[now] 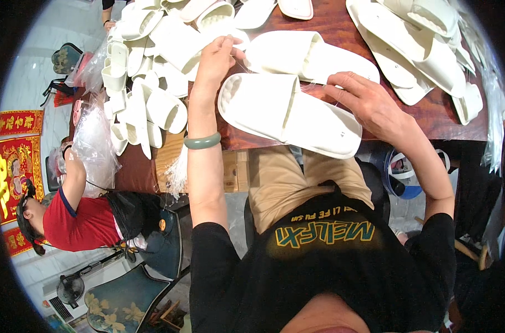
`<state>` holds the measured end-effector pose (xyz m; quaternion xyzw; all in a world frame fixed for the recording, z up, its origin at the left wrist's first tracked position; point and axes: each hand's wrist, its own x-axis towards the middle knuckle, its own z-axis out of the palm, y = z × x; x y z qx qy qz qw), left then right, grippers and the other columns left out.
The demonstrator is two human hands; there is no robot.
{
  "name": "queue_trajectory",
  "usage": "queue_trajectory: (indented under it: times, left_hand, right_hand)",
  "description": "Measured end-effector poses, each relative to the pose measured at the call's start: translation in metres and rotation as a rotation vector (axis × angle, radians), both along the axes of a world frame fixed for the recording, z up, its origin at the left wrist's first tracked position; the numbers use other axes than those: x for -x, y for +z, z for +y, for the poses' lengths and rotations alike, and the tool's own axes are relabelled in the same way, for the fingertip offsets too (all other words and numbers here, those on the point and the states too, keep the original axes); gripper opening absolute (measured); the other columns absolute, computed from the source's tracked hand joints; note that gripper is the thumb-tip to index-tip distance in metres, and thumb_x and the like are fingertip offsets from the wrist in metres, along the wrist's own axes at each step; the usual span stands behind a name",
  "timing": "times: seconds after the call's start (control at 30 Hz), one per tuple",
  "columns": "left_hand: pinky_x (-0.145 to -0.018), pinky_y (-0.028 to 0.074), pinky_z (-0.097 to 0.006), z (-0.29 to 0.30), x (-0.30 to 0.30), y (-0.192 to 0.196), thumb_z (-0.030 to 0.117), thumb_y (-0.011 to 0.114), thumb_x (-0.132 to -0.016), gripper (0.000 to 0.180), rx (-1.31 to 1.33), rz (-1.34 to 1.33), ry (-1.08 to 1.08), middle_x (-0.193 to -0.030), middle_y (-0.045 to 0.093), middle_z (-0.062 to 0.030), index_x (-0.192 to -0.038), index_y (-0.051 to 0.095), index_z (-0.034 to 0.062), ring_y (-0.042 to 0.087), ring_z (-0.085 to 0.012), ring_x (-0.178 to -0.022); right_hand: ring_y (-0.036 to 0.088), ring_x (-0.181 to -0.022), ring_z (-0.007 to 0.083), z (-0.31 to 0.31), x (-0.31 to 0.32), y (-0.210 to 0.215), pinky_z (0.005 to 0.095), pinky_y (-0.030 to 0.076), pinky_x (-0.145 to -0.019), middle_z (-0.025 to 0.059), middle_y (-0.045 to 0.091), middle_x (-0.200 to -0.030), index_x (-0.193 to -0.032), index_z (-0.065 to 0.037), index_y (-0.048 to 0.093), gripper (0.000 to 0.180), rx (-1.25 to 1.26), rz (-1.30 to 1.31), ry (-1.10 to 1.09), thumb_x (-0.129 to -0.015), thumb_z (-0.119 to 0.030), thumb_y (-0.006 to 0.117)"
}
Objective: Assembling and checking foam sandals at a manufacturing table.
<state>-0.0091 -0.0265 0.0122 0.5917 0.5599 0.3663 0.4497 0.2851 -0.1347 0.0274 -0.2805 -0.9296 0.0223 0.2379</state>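
Black shirt fills the frame's bottom; at centre, right hand (372,105) lies spread on a white slipper (288,114), left hand (216,58) pinching thin thread (247,65): keep it taut.

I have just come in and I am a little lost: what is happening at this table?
A person sits at a dark wooden table with two white slippers lying side by side. The left hand pinches something thin above them; the right hand rests on the nearer slipper's edge. Heaps of white slippers lie around. Another person in a red shirt sits to the left.
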Motion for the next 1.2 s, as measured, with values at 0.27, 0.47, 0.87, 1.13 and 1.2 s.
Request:
queue_trajectory:
  times: [0.27,0.47,0.87,1.13,1.2]
  left_hand:
    - [-0.081,0.042,-0.038,0.028,-0.032,-0.012,0.027,0.036,-0.094,0.035,-0.273,0.578,-0.218,-0.093,0.059,-0.0218,-0.099,0.054,-0.0020,0.056,-0.0334,-0.090]
    - [-0.074,0.044,-0.029,0.031,-0.035,-0.025,0.024,0.042,-0.095,0.027,-0.095,0.310,-0.403,-0.085,0.059,-0.0065,-0.100,0.055,0.0003,0.055,-0.0172,-0.082]
    - [-0.042,0.027,-0.018,0.042,-0.019,-0.030,0.019,0.044,-0.094,0.017,0.018,-0.221,-0.179,-0.062,0.043,0.0039,-0.085,0.052,0.0063,0.036,-0.0033,-0.050]
    - [-0.043,0.025,-0.019,0.019,-0.033,0.003,0.021,0.038,-0.097,0.020,-0.321,-0.182,0.056,-0.061,0.037,0.0041,-0.085,0.045,0.0068,0.030,-0.0031,-0.050]
    - [-0.045,0.026,-0.020,0.015,-0.034,0.005,0.021,0.036,-0.098,0.021,-0.389,-0.147,0.048,-0.062,0.037,0.0035,-0.087,0.045,0.0051,0.031,-0.0038,-0.052]
  right_hand:
    - [0.057,-0.094,0.0318,0.051,-0.010,-0.016,0.0371,0.048,-0.078,0.0154,0.056,-0.104,-0.096,-0.001,0.057,0.025,0.170,0.125,0.105,-0.071,0.001,0.053]
    - [0.058,-0.086,0.0351,0.098,0.001,-0.026,0.0410,0.046,-0.072,0.0164,0.058,-0.097,-0.092,0.000,0.057,0.016,0.356,0.084,0.265,-0.076,0.000,0.054]
    - [0.057,-0.075,0.0334,0.115,0.017,-0.033,0.0399,0.046,-0.066,0.0143,0.058,-0.081,-0.080,-0.001,0.059,0.010,0.159,0.171,0.294,-0.070,-0.004,0.057]
    - [0.059,-0.071,0.0302,0.103,0.047,0.004,0.0403,0.047,-0.064,0.0123,0.059,-0.072,-0.084,-0.003,0.058,0.010,-0.006,0.567,0.042,-0.076,-0.007,0.055]
    - [0.060,-0.067,0.0306,0.111,0.075,0.006,0.0400,0.048,-0.062,0.0119,0.060,-0.070,-0.085,-0.002,0.059,0.010,-0.057,0.681,-0.008,-0.079,-0.007,0.053]
